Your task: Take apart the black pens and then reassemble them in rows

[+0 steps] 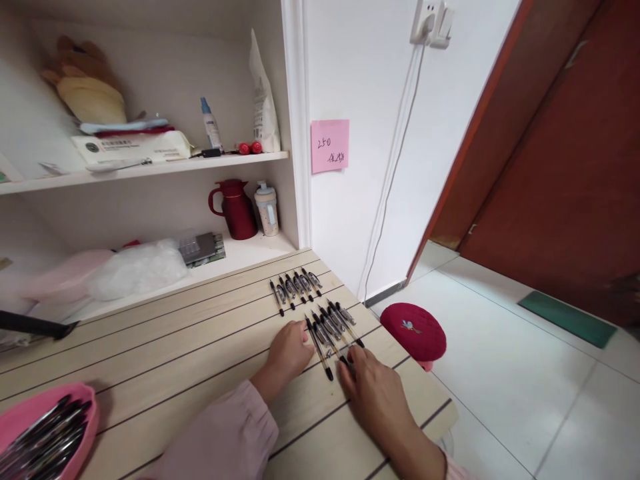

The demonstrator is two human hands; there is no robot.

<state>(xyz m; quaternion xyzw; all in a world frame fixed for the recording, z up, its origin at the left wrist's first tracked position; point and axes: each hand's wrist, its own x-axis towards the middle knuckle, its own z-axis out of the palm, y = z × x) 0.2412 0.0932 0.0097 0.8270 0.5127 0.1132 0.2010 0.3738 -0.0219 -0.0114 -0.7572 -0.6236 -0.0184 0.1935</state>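
Two rows of black pens lie on a slatted wooden table. The far row holds several pens side by side. The near row sits between my hands. My left hand is curled, with its fingertips at the left end of the near row. My right hand rests flat on the table, its fingertips touching the near ends of the pens. A pink tray with several more pens is at the table's front left corner.
A white shelf unit behind the table holds a red jug, a small bottle, plastic bags and boxes. A red round stool stands right of the table. A pink note hangs on the wall. A red-brown door is at right.
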